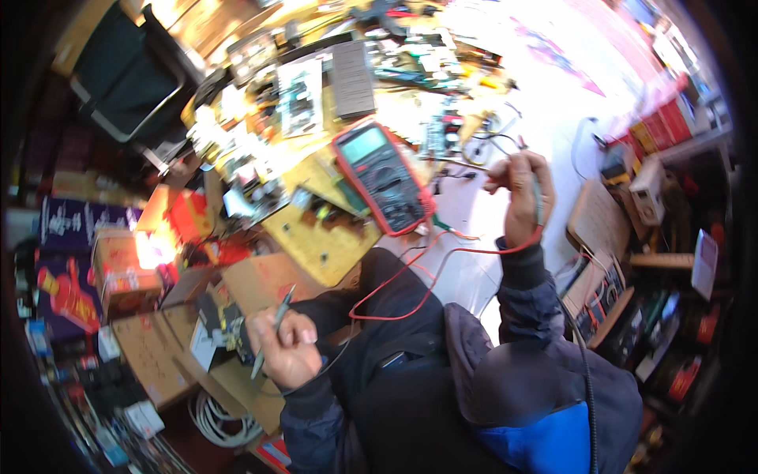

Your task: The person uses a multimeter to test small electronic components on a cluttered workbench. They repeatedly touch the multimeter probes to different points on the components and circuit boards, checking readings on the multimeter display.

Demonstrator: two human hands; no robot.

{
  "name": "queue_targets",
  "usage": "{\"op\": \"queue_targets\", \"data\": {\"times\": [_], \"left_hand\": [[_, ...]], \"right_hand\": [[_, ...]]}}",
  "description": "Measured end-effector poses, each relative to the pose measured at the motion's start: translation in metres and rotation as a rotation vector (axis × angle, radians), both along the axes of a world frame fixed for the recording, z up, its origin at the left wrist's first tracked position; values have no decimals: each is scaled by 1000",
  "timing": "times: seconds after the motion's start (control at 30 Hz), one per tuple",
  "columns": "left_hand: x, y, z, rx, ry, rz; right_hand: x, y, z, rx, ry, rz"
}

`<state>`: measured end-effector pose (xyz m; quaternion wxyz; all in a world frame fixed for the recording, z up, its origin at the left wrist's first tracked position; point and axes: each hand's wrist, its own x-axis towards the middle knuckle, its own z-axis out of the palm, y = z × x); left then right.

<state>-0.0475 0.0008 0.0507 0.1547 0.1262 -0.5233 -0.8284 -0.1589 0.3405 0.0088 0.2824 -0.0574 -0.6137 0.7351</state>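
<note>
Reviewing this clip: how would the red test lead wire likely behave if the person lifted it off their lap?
The red lead wire looks thin and lies in loose curves below the right hand, so it is probably floppy and light. It runs toward the red-cased multimeter, so a hard pull might drag or tip the meter. It may also tangle with the black wire.

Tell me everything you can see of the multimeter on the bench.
The multimeter is a dark handheld unit in a red-orange casing that looks rubbery, with a pale greenish screen at its far end and a round dial below it. It lies face up, tilted diagonally on the cluttered workbench. Red lead wire runs from near its close end toward the right hand. Neither hand touches it.
</note>
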Motion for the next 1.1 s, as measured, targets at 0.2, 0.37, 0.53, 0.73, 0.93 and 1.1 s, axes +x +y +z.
{"op": "queue_targets", "data": {"times": [0.2,0.37,0.53,0.73,0.93,1.1], "left_hand": [[5,-8,-1,79,-69,116],[12,-23,-6,124,-53,139],[19,-33,-13,134,-29,100],[19,-29,-17,122,-95,94],[14,-22,-17,55,-108,83],[11,-11,-16,61,-139,71]], "right_hand": [[5,-21,14,38,-2,77],[7,-43,22,81,17,125],[-10,-24,17,262,-6,-68],[-61,17,-15,427,-73,-67],[-80,24,-27,717,-151,127],[-86,24,-28,734,-172,147]]}}
